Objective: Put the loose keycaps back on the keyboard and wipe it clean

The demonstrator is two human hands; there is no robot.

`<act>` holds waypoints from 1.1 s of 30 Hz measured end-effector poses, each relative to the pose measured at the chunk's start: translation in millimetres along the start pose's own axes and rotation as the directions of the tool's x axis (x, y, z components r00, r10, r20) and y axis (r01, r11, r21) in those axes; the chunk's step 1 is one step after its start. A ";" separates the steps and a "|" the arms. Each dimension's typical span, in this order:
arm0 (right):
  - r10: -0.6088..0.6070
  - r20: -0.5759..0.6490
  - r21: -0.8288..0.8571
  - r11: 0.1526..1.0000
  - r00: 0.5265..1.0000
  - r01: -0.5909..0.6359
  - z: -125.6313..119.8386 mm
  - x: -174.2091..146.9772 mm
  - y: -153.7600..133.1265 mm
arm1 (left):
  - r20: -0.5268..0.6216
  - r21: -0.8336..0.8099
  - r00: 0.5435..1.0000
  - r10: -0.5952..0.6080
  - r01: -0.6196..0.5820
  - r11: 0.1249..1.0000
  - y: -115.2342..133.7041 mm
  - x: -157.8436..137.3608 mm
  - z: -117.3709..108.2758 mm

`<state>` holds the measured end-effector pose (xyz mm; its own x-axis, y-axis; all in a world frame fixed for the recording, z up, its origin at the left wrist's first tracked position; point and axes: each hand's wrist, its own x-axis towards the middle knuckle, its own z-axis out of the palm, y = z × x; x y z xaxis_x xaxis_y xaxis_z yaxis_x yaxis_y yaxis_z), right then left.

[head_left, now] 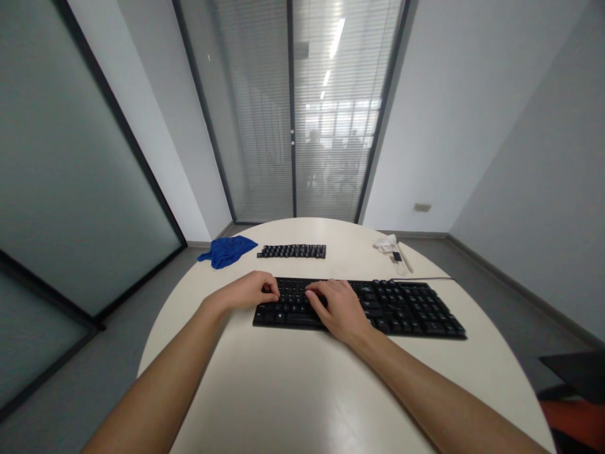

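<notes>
A black keyboard (406, 309) lies across the round white table (293, 391), its cable running off to the right. My left hand (248, 291) rests at the keyboard's left end, fingers curled over the top-left keys. My right hand (338, 309) lies palm down on the left-middle keys, fingers pointing left. Whether either hand pinches a key is hidden by the fingers. Beyond the keyboard sits a block of loose black keycaps (292, 251) set in rows.
A crumpled blue cloth (227, 250) lies at the table's far left edge. A white tissue (386, 243) with small tools beside it sits at the far right. Glass partitions and blinds stand behind; a dark chair (574, 378) is at the right.
</notes>
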<state>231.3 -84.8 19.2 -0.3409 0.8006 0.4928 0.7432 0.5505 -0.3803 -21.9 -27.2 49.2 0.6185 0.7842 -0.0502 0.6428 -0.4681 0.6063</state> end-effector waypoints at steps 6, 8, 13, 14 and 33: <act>-0.001 0.011 -0.008 1.000 1.000 0.002 -0.3 0.0 -0.6 | -0.411 -0.035 0.912 0.003 -0.019 0.999 -30.3 9.2 -2.2; -0.001 0.018 -0.004 1.000 1.000 0.001 -0.2 0.0 -0.5 | -0.637 0.060 0.770 0.040 -0.002 0.998 -52.5 14.5 1.7; 0.007 0.021 0.006 1.000 1.000 -0.008 0.0 0.2 -0.1 | -0.646 0.291 0.742 0.179 0.022 0.957 -100.5 25.2 16.5; 0.009 0.022 0.006 1.000 1.000 -0.009 -0.2 0.3 -0.2 | -0.634 0.305 0.753 0.177 0.033 0.952 -105.7 27.0 18.6; -0.003 0.013 -0.003 1.000 1.000 0.004 1.0 0.2 -0.6 | -0.530 0.361 0.847 -0.050 0.278 0.890 -107.2 36.0 22.5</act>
<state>230.3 -84.8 18.8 -0.3512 0.8018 0.4836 0.7436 0.5527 -0.3763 -58.3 42.1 -35.5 0.2522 0.9031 0.3475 0.9076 -0.3454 0.2389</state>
